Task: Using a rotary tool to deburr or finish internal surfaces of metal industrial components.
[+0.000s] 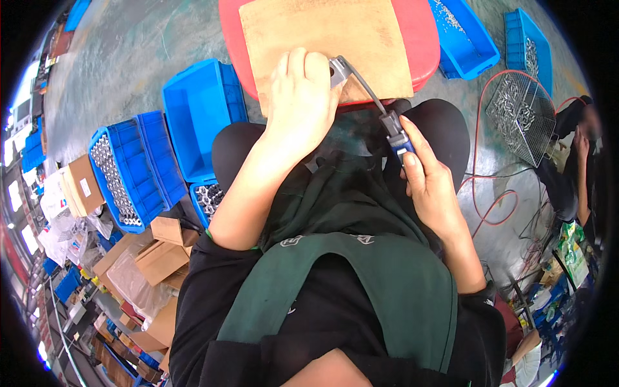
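Observation:
My left hand (300,97) is closed around a small grey metal part (336,73) with a dark hole, above the near part of a tan board (361,39). My fingers hide most of the part. Lower to the right, my right hand (431,182) grips a hand tool (395,137) with a dark grey and blue handle. From its front a thin grey rod (364,84) runs up and left, bending over at its end against the metal part. The tool's exact kind is not clear.
The board lies on a red stool (422,39) before my knees. Blue bins (200,116) stand at left, one full of nut-like metal parts (111,174). At right are more blue bins (467,55), a wire basket (522,116) of metal pieces, a red hose (475,129) and another person (567,155).

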### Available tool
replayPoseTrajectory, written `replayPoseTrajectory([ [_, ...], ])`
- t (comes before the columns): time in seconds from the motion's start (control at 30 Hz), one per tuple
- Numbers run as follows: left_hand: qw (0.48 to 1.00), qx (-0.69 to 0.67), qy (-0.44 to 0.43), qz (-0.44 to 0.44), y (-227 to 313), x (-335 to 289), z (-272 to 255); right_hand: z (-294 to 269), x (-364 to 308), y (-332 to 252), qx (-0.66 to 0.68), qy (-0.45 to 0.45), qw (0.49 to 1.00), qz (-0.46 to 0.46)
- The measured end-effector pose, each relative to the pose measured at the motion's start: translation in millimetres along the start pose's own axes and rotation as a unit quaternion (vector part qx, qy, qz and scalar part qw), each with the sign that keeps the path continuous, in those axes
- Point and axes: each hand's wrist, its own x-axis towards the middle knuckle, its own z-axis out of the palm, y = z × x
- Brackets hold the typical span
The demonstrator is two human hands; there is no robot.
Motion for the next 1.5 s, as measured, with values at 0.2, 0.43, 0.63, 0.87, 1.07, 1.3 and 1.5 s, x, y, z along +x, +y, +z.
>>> replayPoseTrajectory([
  [0.2,1.000,0.003,-0.004,-0.007,1.7,1.2,1.7,2.9,44.4,-17.1,0.021,0.004,0.997,-0.078],
  [0.43,0.999,-0.032,-0.031,-0.017,4.0,3.5,-15.5,-4.5,25.7,-9.8,0.134,0.010,0.991,-0.011],
  [0.63,0.996,0.000,-0.041,-0.078,7.0,9.0,-17.5,-9.3,-1.0,-7.6,0.138,0.009,0.990,0.004],
  [0.87,0.999,0.033,-0.010,-0.012,4.3,7.0,-3.2,-7.3,-5.7,-8.4,0.146,-0.011,0.989,0.032],
  [1.07,0.999,0.038,-0.022,-0.005,4.2,7.4,-3.1,-0.6,-5.5,-0.1,0.062,-0.005,0.998,-0.002],
  [1.3,0.999,0.046,-0.017,-0.015,7.6,6.6,-0.8,5.1,32.7,-17.8,0.022,0.025,0.998,-0.048],
  [1.5,0.999,0.034,-0.018,-0.027,4.2,3.5,3.7,4.1,28.1,-18.3,-0.025,0.032,0.999,-0.036],
])
